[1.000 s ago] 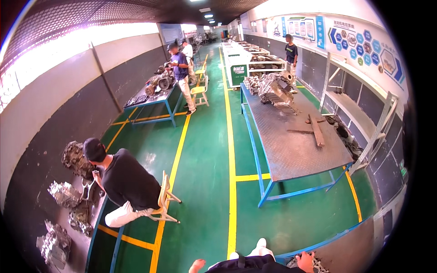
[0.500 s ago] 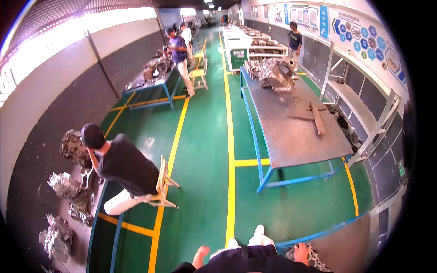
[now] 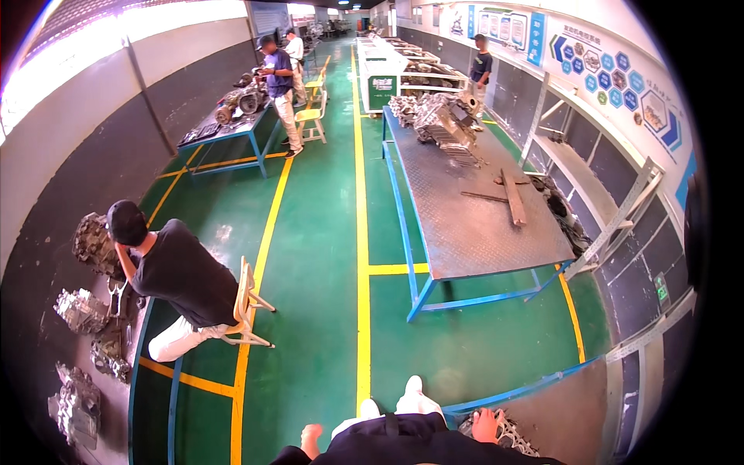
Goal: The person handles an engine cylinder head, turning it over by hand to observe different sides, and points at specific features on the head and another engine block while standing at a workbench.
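From my end of the feed, the grey openwork metal part (image 3: 518,443) lies on the near table (image 3: 562,407), at the bottom of the view just R of the wearer's lap, close to the tabletop's blue edge. Table takes its weight, I'd judge, so no lifting needed. R hand (image 3: 486,425) rests on its L end, prob. to steady it or keep a reference on it; fingers reach over the metal, but can't tell if they're pinching a rib or just lying on top. Lower side of the part is cut off by frame + dark clothing.

L hand (image 3: 311,439) hangs out beside the lap, apart from the table, nothing visible in it; fingers too small to read, can't tell spread vs. together. Held out there maybe for balance.

Further out, ahead R: the long table (image 3: 496,244) w/ a big engine casting (image 3: 446,128) at its far end, presumably so the near end is usable, and a flat bar (image 3: 512,198) midway. Shelf rack (image 3: 581,170) stands along the R wall, out of the walkway. Far L, seated co-worker (image 3: 186,267) leans to a bench (image 3: 116,411) w/ several castings, spaced apart, I guess for access.
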The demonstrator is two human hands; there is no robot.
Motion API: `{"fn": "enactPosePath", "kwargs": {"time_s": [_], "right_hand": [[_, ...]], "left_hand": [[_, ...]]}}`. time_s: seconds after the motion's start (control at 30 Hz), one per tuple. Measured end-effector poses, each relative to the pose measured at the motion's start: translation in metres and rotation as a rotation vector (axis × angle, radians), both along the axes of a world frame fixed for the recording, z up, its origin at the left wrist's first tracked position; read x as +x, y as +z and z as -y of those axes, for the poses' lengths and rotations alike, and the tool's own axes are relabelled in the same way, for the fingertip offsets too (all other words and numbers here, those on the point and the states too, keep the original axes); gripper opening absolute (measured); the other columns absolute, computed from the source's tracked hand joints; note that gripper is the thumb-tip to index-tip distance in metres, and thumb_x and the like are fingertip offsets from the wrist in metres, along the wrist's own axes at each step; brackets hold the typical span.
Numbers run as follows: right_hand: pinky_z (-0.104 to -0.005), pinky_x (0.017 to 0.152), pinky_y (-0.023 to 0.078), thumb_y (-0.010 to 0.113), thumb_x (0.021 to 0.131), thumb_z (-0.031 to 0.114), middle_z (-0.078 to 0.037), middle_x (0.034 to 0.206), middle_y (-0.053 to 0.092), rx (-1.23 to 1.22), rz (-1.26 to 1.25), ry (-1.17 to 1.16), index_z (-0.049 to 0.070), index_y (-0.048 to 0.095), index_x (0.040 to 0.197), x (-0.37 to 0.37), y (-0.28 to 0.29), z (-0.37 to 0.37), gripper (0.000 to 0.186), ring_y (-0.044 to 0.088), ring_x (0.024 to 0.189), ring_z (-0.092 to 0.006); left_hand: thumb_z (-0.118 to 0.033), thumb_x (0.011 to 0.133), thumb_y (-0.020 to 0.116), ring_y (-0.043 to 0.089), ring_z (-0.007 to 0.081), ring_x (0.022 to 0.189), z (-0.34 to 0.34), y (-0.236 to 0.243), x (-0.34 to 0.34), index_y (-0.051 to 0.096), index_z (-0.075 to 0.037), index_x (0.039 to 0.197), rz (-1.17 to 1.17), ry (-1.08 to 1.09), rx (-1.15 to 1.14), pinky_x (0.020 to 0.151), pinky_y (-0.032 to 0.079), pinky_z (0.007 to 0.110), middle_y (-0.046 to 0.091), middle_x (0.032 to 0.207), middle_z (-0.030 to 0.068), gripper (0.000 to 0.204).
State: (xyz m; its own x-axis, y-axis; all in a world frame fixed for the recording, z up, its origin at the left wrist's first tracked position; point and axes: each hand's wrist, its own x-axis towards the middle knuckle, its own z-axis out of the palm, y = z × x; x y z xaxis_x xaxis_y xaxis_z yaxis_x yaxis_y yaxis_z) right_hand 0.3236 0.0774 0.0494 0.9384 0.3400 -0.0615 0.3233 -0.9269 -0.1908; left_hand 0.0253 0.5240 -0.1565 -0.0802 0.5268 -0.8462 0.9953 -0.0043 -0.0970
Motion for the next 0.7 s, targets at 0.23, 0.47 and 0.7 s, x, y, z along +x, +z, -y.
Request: {"fn": "enactPosePath", "kwargs": {"time_s": [0.23, 0.47, 0.7], "right_hand": [[-0.0597, 0.098, 0.015, 0.048, 0.081, 0.031, -0.017, 0.107, 0.052, -0.088, 0.126, 0.063, -0.003, 0.054, 0.091, 0.008, 0.008, -0.011, 0.036, 0.041, 0.108, -0.0329], [-0.0614, 0.099, 0.007, 0.036, 0.086, 0.038, -0.014, 0.110, 0.055, -0.183, -0.177, -0.102, -0.003, 0.060, 0.093, 0.024, 0.000, -0.013, 0.048, 0.041, 0.112, -0.0296], [-0.0616, 0.100, 0.003, 0.030, 0.088, 0.042, -0.013, 0.117, 0.051, -0.288, -0.442, -0.166, -0.003, 0.058, 0.103, 0.037, 0.019, -0.025, 0.055, 0.035, 0.119, -0.0303]], "left_hand": [[-0.030, 0.078, 0.041, 0.062, 0.0245, 0.080, -0.010, -0.011, 0.007, 0.066, -0.006, 0.074, 0.176, 0.142, -0.063, 0.076, 0.046, 0.033, 0.065, 0.078, 0.0096, 0.035], [-0.030, 0.072, 0.045, 0.060, 0.0231, 0.070, -0.020, 0.012, 0.033, 0.064, -0.007, 0.068, 0.213, 0.112, -0.056, 0.071, 0.046, 0.033, 0.063, 0.069, 0.0096, 0.029], [-0.028, 0.070, 0.045, 0.061, 0.0238, 0.075, -0.018, 0.021, 0.033, 0.065, -0.006, 0.067, 0.260, 0.197, -0.055, 0.073, 0.046, 0.034, 0.064, 0.071, 0.0106, 0.029]]}}
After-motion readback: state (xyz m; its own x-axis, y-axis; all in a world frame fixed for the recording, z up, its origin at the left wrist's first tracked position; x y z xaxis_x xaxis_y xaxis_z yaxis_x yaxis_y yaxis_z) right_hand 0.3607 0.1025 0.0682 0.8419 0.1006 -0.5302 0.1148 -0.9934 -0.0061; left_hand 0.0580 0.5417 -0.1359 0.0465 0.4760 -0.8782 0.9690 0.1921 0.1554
